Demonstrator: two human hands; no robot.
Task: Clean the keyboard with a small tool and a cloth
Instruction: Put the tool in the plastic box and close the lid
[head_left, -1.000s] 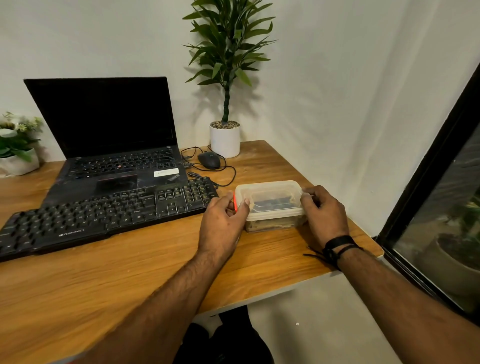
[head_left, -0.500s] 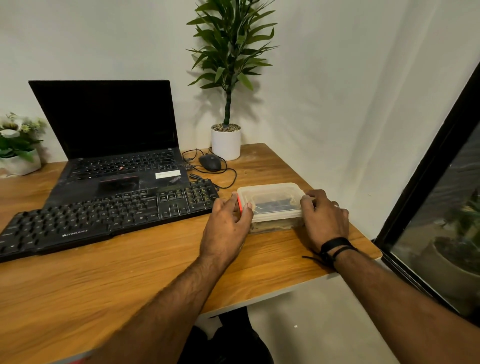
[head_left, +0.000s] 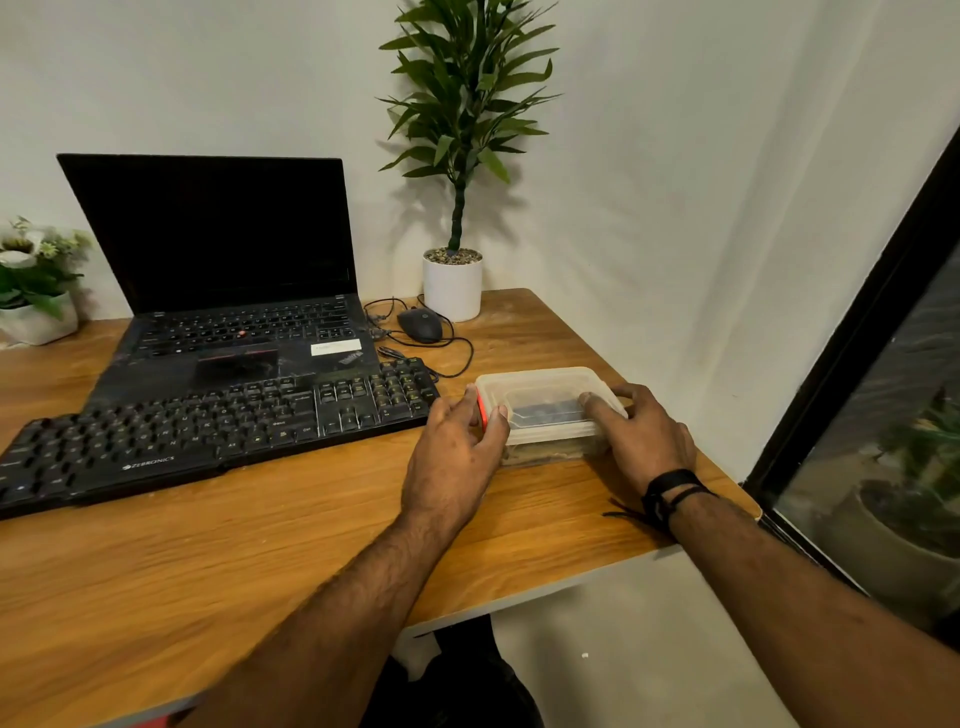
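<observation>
Left hand, fingers curled against the left end of a lidded translucent plastic container, thumb tip on the lid edge beside a red latch. Right hand, fingers curled over the right end of the lid, forefinger lying on its top; a black wristband marks the wrist. Both hands thus grip the container, which stands on the wooden counter near its right front corner, just right of the keyboard.

Handling, as judged: the container looks thin-walled and light, with a flexible snap lid; its smooth plastic may slide on the counter, so one hand should steady the body while the other lifts the lid at the latch or a corner. Dark contents show dimly through the lid; whether they are the tool and cloth cannot be told.

The black full-size keyboard, the thing to be cleaned, lies flat across the counter, its right end close to the left hand. It appears rigid, but its keycaps are small and could be dislodged; hold it by the frame edges. Behind it: an open laptop, a wired mouse and a potted plant.
</observation>
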